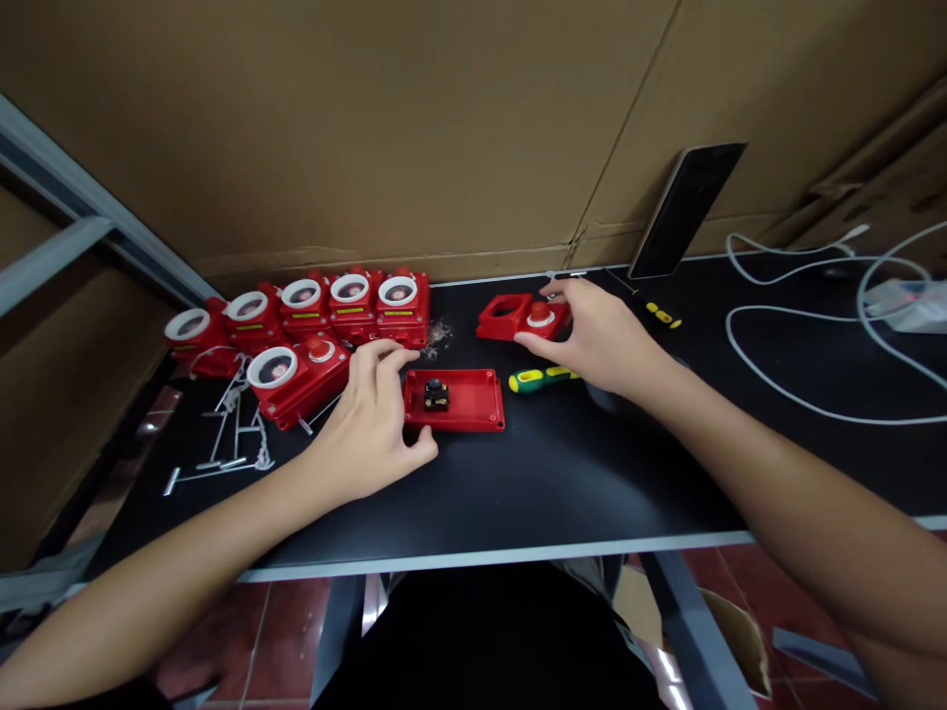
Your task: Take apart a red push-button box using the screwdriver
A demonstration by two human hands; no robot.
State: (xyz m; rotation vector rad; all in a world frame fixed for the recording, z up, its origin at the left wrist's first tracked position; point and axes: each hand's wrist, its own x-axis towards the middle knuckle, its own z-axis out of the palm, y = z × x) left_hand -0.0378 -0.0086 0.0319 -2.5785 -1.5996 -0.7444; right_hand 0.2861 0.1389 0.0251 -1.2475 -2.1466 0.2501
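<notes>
A shallow red box base (477, 404) lies on the table with its inside facing up. A small black switch block (436, 395) sits at its left end. My left hand (370, 419) is around that end, thumb and fingers apart on the near and far sides; whether they touch it I cannot tell. My right hand (592, 335) grips the right end of a red cover (507, 314), thumb in front and fingers behind. The cover has a large round opening and a red knob in a white ring. Below it lies a green and yellow screwdriver (529, 380), partly hidden by my right hand.
Several assembled red alarm boxes (403, 314) stand at the back left. Metal T-shaped rods (214, 471) with chains lie at front left. At right are another screwdriver (664, 316), a white cable (769, 394) and a dark phone-like panel (688, 212) against the cardboard (444, 128).
</notes>
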